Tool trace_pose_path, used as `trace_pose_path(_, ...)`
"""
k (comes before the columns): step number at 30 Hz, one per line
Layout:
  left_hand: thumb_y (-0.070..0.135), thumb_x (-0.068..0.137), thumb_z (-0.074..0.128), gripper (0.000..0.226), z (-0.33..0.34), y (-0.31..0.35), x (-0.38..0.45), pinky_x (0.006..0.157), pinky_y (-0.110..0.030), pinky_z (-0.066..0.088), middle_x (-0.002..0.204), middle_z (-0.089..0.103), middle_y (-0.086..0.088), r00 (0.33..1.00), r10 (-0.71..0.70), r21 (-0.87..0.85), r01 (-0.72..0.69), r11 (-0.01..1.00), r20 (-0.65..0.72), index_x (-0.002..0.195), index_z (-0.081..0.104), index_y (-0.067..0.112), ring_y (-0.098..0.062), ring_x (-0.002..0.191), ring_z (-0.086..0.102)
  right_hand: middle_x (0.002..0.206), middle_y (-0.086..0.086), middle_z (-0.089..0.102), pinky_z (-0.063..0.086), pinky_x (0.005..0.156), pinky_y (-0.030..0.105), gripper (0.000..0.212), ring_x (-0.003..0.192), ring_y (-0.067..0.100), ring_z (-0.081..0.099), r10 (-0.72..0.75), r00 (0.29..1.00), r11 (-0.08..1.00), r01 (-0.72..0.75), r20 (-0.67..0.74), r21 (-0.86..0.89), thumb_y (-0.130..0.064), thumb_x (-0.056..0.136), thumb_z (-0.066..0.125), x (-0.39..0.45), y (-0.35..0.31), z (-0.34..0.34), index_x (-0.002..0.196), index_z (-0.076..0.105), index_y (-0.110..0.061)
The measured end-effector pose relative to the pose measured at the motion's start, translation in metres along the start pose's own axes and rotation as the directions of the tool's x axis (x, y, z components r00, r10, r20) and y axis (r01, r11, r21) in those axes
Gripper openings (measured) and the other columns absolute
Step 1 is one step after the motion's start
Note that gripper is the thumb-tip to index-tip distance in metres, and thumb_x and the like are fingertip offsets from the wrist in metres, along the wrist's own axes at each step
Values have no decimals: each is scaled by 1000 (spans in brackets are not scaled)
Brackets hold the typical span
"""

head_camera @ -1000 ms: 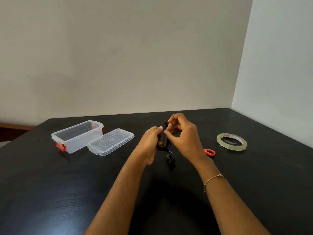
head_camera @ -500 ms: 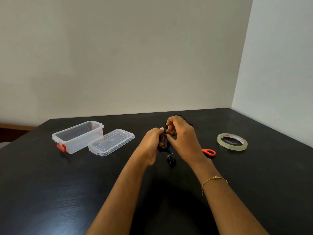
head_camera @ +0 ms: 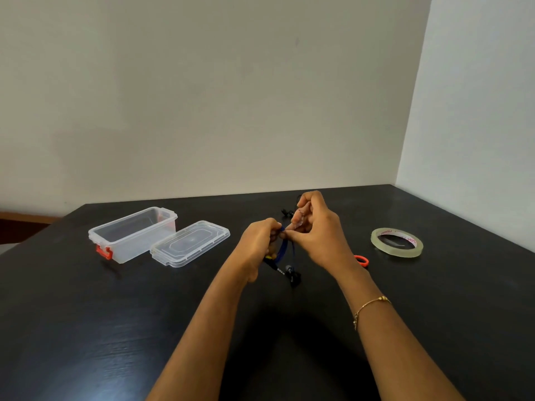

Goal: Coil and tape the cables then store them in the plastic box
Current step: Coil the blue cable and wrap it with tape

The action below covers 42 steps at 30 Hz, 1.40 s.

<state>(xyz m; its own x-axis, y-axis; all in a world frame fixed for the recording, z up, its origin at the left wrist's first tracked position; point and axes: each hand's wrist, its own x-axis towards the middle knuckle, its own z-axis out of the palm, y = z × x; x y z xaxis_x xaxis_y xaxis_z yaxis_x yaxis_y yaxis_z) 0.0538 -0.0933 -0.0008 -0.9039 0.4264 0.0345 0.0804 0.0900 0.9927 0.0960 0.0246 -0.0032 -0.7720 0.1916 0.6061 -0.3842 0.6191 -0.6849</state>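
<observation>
Right hand (head_camera: pixel 317 234) hides most of the scissors (head_camera: pixel 362 260).

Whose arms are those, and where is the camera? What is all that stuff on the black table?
There is no machine here. The arms belong to a person who wears a camera on the head, so you look down as they do. The left hand grips a coiled blue cable, and the right hand pinches it too, holding what looks like a bit of clear tape. On the black table stand an open clear plastic box with a red latch and, beside it, its lid. To the right lie a roll of clear tape and an orange handle, probably scissors.
</observation>
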Motion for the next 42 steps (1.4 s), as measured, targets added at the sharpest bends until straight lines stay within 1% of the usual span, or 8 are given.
trace_pose_path(4, 15, 92, 39, 34, -1, 0, -2, 55, -24, 30, 53, 38, 0, 1000, 2, -49, -2, 999, -5, 59, 46, 13, -9, 46, 28, 82, 0, 55, 52, 67, 13, 46, 76, 12, 61, 65, 998, 996, -66, 28, 57, -4, 72, 75, 1, 0, -1, 96, 39, -17)
trace_pose_path(9, 14, 90, 42, 34, -2, 0, -2, 48, -22, 28, 53, 34, 2, 1000, -2, -185, 3, 983, 7, 56, 39, 15, -6, 39, 25, 81, 1, 57, 54, 74, 22, 44, 76, 9, 60, 207, 973, 913, -230, 101, 337, 1, 73, 73, 2, 4, -7, 93, 41, -22)
trace_pose_path(14, 14, 88, 42, 33, -6, 2, -4, 41, -19, 28, 45, 35, 6, 999, 13, -292, 1, 956, 44, 56, 36, 16, -4, 34, 24, 81, 0, 59, 55, 73, 22, 46, 74, 6, 62, 211, 970, 864, -244, 123, 441, 1, 70, 74, 1, 5, -9, 96, 43, -20)
trace_pose_path(19, 14, 88, 41, 32, -8, 2, -3, 38, -18, 27, 42, 36, 6, 997, 21, -267, 1, 964, 79, 56, 36, 15, -5, 33, 24, 85, 1, 57, 54, 74, 22, 45, 77, 9, 63, 167, 978, 909, -203, 127, 365, 1, 71, 74, 1, 3, -7, 95, 44, -22)
trace_pose_path(25, 14, 86, 39, 31, -11, -2, -3, 39, -19, 23, 44, 31, 3, 992, 9, -163, 12, 986, 125, 55, 34, 16, -6, 35, 21, 92, 3, 59, 54, 73, 20, 43, 81, 10, 62, 149, 967, 934, -206, 205, 293, -1, 72, 74, 0, 3, -7, 99, 47, -20)
trace_pose_path(29, 15, 85, 39, 34, -12, -3, -4, 39, -18, 23, 42, 33, 5, 992, 10, -133, 7, 991, 126, 52, 33, 17, -6, 34, 22, 96, 3, 59, 54, 77, 25, 45, 90, 17, 63, 151, 963, 958, -198, 224, 208, -8, 69, 78, 0, 3, -7, 100, 48, -21)
trace_pose_path(33, 20, 89, 46, 44, -8, 1, -7, 39, -17, 22, 39, 33, 7, 996, 25, -180, -9, 984, 86, 45, 40, 19, -5, 34, 24, 91, 0, 61, 52, 77, 24, 47, 88, 13, 62, 179, 959, 932, -237, 221, 275, -11, 67, 79, 1, 5, -10, 102, 48, -20)
trace_pose_path(42, 24, 92, 45, 28, -9, 3, -7, 37, -15, 23, 38, 34, 10, 991, 109, -261, -87, 961, 73, 66, 47, 12, -3, 34, 25, 104, 7, 60, 50, 86, 34, 16, 97, 22, 58, 190, 956, 943, -241, 223, 231, -24, 72, 74, 0, 3, -6, 83, 63, -20)
